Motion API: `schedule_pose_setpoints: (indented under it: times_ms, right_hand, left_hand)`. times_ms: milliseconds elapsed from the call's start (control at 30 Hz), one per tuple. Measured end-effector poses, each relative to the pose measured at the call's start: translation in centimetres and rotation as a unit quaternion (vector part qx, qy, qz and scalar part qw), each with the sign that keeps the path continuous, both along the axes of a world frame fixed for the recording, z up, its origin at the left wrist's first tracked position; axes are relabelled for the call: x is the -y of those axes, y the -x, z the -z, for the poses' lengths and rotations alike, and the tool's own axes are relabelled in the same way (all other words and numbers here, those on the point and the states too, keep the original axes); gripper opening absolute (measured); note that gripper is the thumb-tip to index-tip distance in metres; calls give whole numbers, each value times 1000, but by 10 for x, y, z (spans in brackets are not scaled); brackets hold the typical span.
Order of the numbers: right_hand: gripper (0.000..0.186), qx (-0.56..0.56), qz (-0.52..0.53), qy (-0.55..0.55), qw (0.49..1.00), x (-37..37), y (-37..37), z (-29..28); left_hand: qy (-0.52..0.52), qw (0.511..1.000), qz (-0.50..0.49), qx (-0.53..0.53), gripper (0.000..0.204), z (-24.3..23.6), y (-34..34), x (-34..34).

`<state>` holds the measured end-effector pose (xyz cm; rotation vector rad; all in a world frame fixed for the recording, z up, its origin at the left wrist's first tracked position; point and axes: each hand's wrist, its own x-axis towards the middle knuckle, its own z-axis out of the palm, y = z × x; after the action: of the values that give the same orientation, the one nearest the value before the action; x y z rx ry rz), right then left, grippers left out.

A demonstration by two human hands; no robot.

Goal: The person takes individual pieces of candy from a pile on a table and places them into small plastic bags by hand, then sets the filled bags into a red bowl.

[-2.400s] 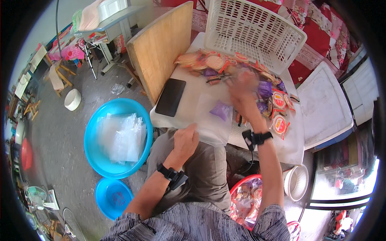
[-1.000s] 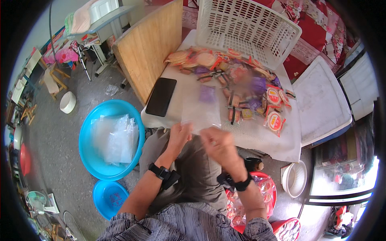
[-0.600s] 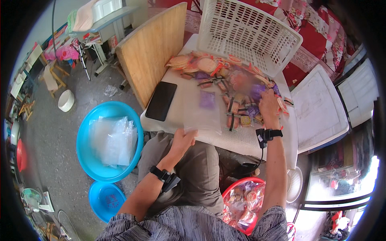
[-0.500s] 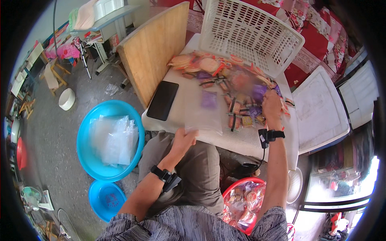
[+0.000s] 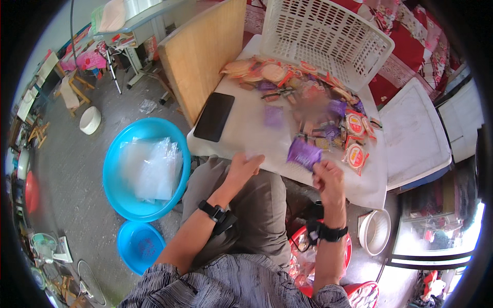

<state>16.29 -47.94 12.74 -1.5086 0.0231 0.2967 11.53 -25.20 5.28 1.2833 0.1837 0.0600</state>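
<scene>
The grey floor is bent by the wide lens, and at its middle a bench is topped with a white covering. To the left of the bench, a large blue basin is filled with a stack of clear plastic bags; just below it a smaller blue basin is marked with red on its bottom. To the right of the knees, a red basin is loaded with wrapped goods, partly hidden by the forearm. At the bench's far side a white perforated crate is tipped toward the person, and before it a heap of wrapped snacks is spread, blurred at its centre. A wooden board is stood at the left edge, near a black phone laid flat. A purple packet is pinched by the right hand over the near edge of the bench; another purple pouch is seen farther back, left of the heap. The left hand is placed at the near edge, its fingers curled; what is held there cannot be told
</scene>
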Motion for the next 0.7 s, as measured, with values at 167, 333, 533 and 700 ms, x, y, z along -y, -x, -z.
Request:
schedule_pose_setpoints:
  times_ms: [167, 333, 533, 700]
  right_hand:
    - [10, -81, -29, -126, 988, -30, 57, 23]
    - [10, -73, 69, -183, 978, -52, 58, 43]
    - [14, 14, 130, -181, 975, -88, 43, 38]
    - [13, 38, 140, -189, 971, -106, 36, 46]
  left_hand:
    - [-12, 1000, -9, 7, 22, 9, -2, 2]
    - [-50, 997, -32, -41, 19, -3, -4, 12]
    - [7, 1000, 3, -13, 20, 5, -2, 4]
    - [7, 999, 27, -25, 21, -4, 0, 4]
